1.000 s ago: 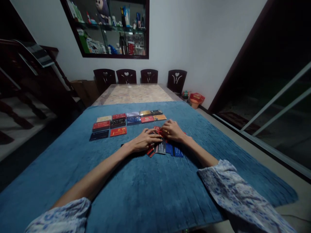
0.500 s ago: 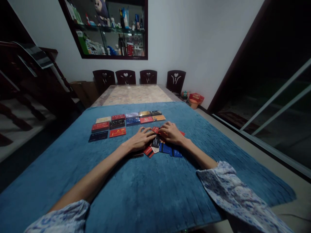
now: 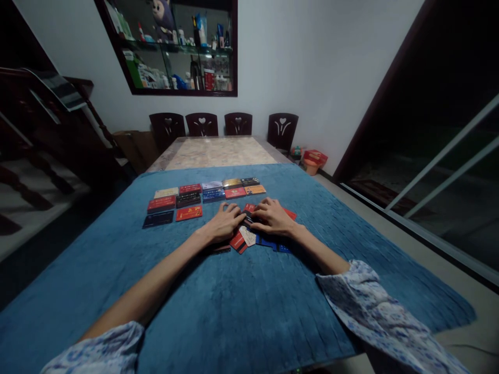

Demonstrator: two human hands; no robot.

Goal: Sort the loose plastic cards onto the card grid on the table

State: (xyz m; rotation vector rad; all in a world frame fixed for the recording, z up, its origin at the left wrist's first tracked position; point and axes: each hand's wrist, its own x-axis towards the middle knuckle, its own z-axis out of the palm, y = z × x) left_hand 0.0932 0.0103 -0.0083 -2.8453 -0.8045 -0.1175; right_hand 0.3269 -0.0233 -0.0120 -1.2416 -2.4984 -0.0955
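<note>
A black card (image 3: pixel 248 221) sits between my two hands over a loose pile of cards. The fingertips of my left hand (image 3: pixel 226 223) close on its left edge. On the other side my right hand (image 3: pixel 274 217) has thumb and fingers curled round its right edge. Below it in the pile lie a red card with a dark stripe (image 3: pixel 237 242), a whitish card (image 3: pixel 248 236) and blue cards (image 3: pixel 268 242). Another red card (image 3: pixel 290 213) shows past my right hand, and a dark card (image 3: pixel 221 249) pokes out under my left wrist. My hands hide part of the pile.
Beyond my hands stand rows of sorted card stacks, among them a red stack (image 3: pixel 161 203), a blue stack (image 3: pixel 213 195) and an orange card (image 3: pixel 254 189). A blue cloth (image 3: pixel 218 306) covers the near table. Chairs (image 3: pixel 201 124) line the far end.
The black card, which stood more upright with its printing showing, is now tilted flatter. My right thumb has come down across it, and more of the whitish card shows.
</note>
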